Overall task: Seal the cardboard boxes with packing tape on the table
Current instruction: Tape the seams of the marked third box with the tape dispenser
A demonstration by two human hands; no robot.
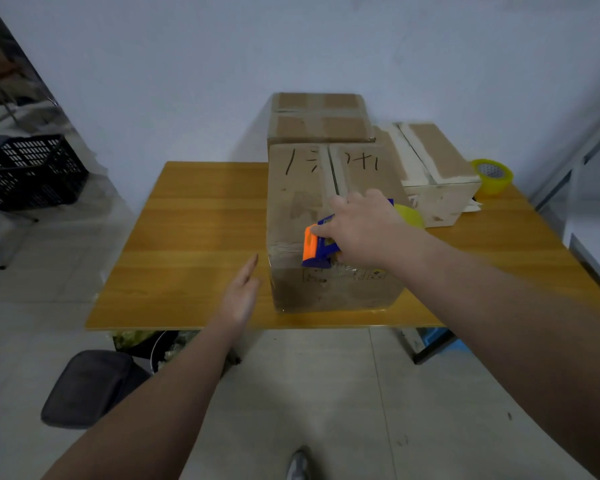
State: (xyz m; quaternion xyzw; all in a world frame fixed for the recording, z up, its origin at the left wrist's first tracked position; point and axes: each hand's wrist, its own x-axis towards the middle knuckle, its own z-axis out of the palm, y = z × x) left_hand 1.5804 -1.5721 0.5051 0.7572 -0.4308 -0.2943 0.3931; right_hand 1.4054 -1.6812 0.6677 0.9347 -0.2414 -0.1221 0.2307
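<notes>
Risk first. Your left hand [241,292] is just left of the front box [298,209], at centre frame, and I cannot tell whether it touches the cardboard. If the box is not braced when you pull, it may slide on the desk [194,237] and the strip would run crooked or wrinkle. The tape dispenser [321,245] sits at the box's near top edge, left of the centre seam, so tape drawn from here could miss the seam unless you line it up. The picture is blurred around your right hand [364,230], and a hurried pull could tear the tape or leave its end loose on the front face. Behind, a rear box [319,116] and a right box [433,168] stand close by, with a spare tape roll [492,174] at the right of the frame

Now the poses. Your left hand is flat, fingers straight and together, thumb side up, holding nothing, forearm reaching in from lower left. Your right hand grips the dispenser from above, fingers curled over its blue body, arm stretched in from the right
</notes>
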